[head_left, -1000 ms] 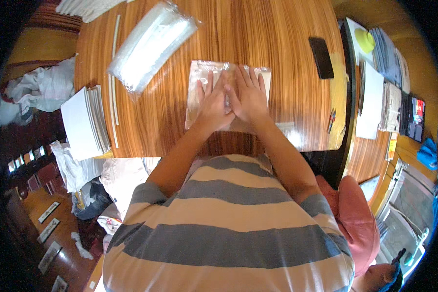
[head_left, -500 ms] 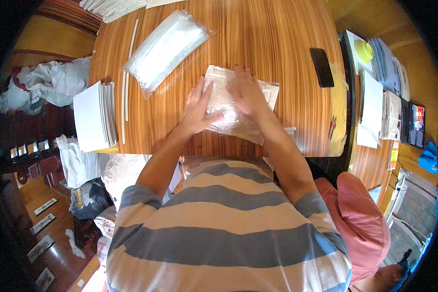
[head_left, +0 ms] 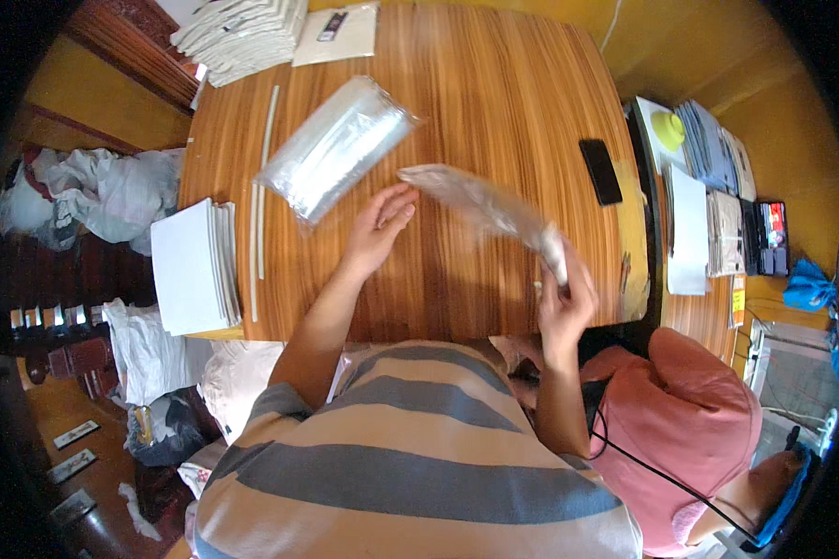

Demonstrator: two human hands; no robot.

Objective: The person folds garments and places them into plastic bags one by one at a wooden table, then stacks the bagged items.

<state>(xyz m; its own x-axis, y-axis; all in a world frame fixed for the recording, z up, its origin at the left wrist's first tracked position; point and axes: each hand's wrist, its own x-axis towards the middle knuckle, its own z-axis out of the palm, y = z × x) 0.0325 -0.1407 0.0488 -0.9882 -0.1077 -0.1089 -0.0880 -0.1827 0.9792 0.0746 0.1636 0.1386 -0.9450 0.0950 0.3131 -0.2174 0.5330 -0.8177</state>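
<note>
A flat clear plastic packet [head_left: 480,205] with something pale beige inside is lifted off the wooden table, tilted nearly edge-on and blurred by motion. My right hand [head_left: 569,298] pinches its near right end between thumb and fingers. By the packet's far left end is my left hand [head_left: 379,228], its fingers loosely bent and apart from the thumb, with nothing in them; whether a fingertip touches the packet I cannot tell. Beyond the left hand lies a stack of clear plastic bags [head_left: 337,149] on the table.
A black phone [head_left: 600,171] lies on the right of the table [head_left: 494,84]. White sheets [head_left: 196,265] are stacked at the left edge. Packed folded clothes [head_left: 238,42] stand at the far left, beside a flat beige packet [head_left: 337,35]. A person in pink [head_left: 685,419] is close on my right.
Both hands were pressing the packet flat on the table. Now my right hand has raised it by one end, toward the right, and my left hand has come off it.
</note>
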